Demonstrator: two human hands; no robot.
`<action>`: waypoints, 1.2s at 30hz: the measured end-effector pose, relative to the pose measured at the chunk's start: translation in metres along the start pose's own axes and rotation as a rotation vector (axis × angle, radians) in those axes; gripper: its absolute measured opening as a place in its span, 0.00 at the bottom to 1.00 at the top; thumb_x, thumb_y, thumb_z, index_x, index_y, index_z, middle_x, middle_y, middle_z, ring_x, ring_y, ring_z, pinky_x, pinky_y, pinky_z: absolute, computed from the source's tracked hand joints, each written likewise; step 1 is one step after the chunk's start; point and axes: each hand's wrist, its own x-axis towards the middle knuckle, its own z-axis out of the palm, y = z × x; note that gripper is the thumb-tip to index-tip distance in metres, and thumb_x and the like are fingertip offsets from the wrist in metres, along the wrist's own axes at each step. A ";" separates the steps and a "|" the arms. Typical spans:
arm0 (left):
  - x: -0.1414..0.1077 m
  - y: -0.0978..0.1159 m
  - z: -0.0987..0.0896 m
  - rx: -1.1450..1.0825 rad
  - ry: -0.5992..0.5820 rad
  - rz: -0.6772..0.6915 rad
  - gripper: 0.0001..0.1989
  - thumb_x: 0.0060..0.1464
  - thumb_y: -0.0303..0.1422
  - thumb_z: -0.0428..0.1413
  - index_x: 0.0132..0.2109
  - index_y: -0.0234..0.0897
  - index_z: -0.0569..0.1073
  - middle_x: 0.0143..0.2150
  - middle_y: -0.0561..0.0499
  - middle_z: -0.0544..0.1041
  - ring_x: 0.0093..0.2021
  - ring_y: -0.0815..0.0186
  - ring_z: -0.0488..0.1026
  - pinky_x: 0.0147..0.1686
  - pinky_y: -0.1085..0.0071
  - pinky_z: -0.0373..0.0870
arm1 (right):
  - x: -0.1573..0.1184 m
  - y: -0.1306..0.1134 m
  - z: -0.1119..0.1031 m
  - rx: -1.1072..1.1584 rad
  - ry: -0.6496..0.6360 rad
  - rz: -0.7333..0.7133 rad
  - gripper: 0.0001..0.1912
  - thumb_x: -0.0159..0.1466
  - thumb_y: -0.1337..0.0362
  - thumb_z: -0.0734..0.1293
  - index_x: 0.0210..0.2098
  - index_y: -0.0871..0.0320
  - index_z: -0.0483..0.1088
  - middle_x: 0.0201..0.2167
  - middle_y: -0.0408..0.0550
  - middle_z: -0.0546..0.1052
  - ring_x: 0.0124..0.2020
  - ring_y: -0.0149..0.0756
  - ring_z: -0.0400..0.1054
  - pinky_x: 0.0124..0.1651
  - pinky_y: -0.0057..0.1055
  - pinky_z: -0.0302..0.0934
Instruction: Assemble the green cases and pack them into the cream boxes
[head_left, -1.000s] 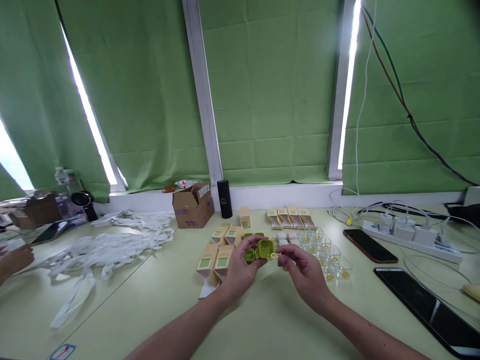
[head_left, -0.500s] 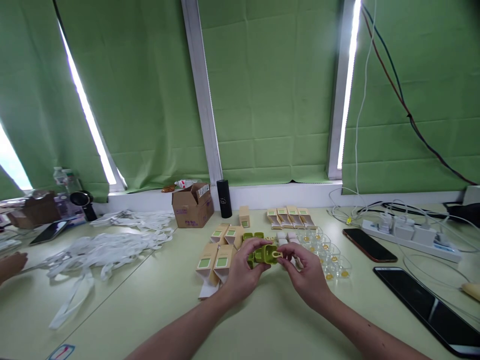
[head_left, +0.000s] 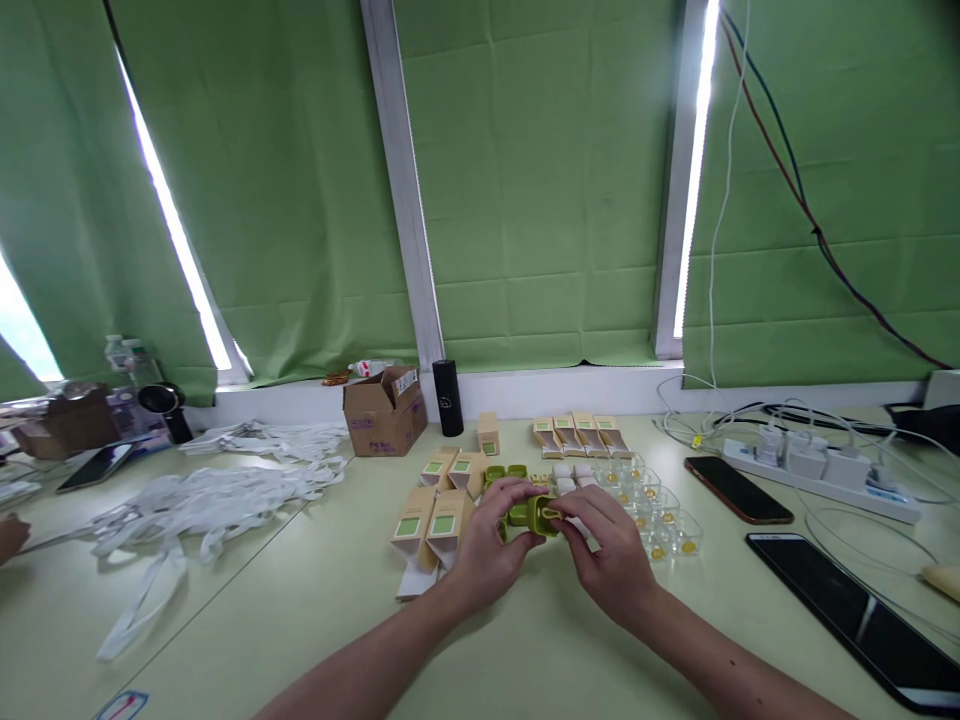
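My left hand (head_left: 495,545) is closed round a small olive-green plastic container (head_left: 536,516), its open side turned toward the right. My right hand (head_left: 613,542) pinches a small pale yellow piece (head_left: 555,513) at that open side; the fingers hide most of it, and how deep it sits cannot be seen. More green pieces (head_left: 516,470) lie just beyond my left hand. White blocks (head_left: 562,471) and clear cups (head_left: 661,548) with yellow centres are grouped behind and beside my right hand. Open beige cartons (head_left: 450,515) with green labels stand left of my left hand.
Further beige cartons (head_left: 577,435) stand at the back. A brown cardboard box (head_left: 384,415) and a black cylinder (head_left: 448,398) are near the wall. White straps (head_left: 225,510) spread leftward, beside another person's hand (head_left: 11,537). Phones (head_left: 739,490) and a power strip (head_left: 832,480) lie right.
My right hand has shifted slightly left and pressed closer to the green container, covering more of the pale yellow piece. The other person's hand has moved toward the left edge.
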 end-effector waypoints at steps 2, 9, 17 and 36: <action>0.000 -0.001 0.000 0.010 -0.011 0.002 0.27 0.50 0.18 0.64 0.55 0.47 0.78 0.56 0.47 0.76 0.60 0.54 0.72 0.62 0.54 0.71 | 0.001 -0.001 -0.001 -0.069 -0.003 -0.031 0.11 0.70 0.74 0.65 0.47 0.55 0.74 0.38 0.52 0.79 0.39 0.44 0.72 0.40 0.40 0.68; -0.001 -0.003 0.001 0.027 -0.022 0.022 0.27 0.51 0.19 0.65 0.56 0.46 0.78 0.57 0.46 0.76 0.60 0.54 0.72 0.63 0.54 0.70 | 0.003 -0.003 -0.001 -0.161 -0.023 -0.098 0.08 0.70 0.74 0.64 0.44 0.57 0.73 0.35 0.51 0.76 0.36 0.43 0.67 0.37 0.38 0.63; -0.001 -0.002 0.001 0.028 -0.023 0.006 0.27 0.51 0.19 0.65 0.56 0.46 0.79 0.57 0.45 0.76 0.61 0.53 0.72 0.62 0.53 0.71 | 0.004 -0.005 -0.001 -0.211 -0.059 -0.095 0.09 0.71 0.73 0.62 0.42 0.56 0.73 0.33 0.50 0.75 0.35 0.43 0.67 0.37 0.38 0.61; -0.002 -0.003 0.000 0.041 -0.053 -0.005 0.27 0.51 0.19 0.66 0.56 0.47 0.79 0.58 0.45 0.74 0.62 0.52 0.71 0.63 0.52 0.71 | 0.004 0.000 0.000 -0.265 -0.087 -0.158 0.10 0.73 0.72 0.61 0.39 0.56 0.73 0.28 0.48 0.74 0.32 0.41 0.63 0.35 0.37 0.57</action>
